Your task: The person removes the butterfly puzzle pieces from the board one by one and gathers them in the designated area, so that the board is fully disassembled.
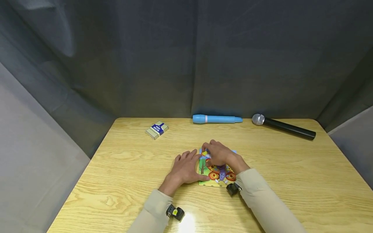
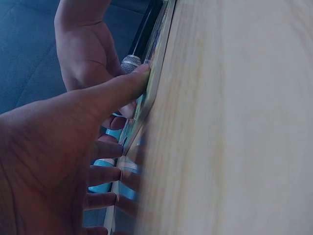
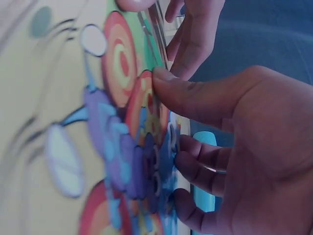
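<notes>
A flat picture board [image 1: 203, 181] with a colourful butterfly lies on the table in the head view. My left hand [image 1: 185, 168] is spread at its left side. The left thumb rests on the board's face, and the other fingertips touch down along its left edge. Across the upper part of the board reaches my right hand [image 1: 220, 153], hiding some of the picture. In the right wrist view, the right thumb [image 3: 168, 83] touches the butterfly's orange wing [image 3: 142, 105], while bent fingertips [image 3: 186, 164] meet the board near its far edge. No loose piece shows between them.
Behind the board lies a light-blue microphone-shaped object [image 1: 221, 119]. A black microphone [image 1: 287, 127] with a silver head is at the back right. A pack of thin sticks [image 1: 157, 130] with a blue band sits back left on the wooden table [image 1: 116, 181]. Dark cloth [image 1: 157, 64] hangs behind.
</notes>
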Demonstrator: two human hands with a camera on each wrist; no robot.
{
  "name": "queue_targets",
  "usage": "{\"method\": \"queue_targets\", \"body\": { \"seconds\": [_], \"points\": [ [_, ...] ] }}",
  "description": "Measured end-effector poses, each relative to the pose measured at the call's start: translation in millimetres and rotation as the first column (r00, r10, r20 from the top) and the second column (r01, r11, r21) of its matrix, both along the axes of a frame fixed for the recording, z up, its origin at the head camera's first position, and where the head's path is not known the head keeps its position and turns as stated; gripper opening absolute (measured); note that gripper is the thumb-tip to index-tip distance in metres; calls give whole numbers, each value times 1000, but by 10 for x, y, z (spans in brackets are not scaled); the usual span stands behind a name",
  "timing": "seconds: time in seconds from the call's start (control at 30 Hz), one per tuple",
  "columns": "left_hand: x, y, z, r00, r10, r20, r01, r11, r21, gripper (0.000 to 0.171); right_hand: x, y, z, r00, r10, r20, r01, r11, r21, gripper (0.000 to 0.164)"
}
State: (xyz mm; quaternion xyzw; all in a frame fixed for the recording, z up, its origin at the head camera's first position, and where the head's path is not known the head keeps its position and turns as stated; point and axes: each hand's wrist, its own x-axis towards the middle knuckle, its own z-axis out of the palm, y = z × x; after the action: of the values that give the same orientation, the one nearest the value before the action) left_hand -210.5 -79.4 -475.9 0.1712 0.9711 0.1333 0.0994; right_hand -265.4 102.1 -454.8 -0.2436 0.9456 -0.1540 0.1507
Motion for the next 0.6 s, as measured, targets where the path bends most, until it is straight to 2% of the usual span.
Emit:
{"method": "queue_targets", "body": {
  "seconds": [0.27, 0.6],
  "points": [
    [-2, -10, -8, 1000, 4, 3, -4, 1000, 0, 97, 82, 46, -63, 996, -45, -71, 38, 995, -93, 55],
    [5, -2, -12, 1000, -1, -10, 1, 1000, -4, 97, 171, 119, -84, 995, -68, -76, 56, 987, -151, 52]
  ]
}}
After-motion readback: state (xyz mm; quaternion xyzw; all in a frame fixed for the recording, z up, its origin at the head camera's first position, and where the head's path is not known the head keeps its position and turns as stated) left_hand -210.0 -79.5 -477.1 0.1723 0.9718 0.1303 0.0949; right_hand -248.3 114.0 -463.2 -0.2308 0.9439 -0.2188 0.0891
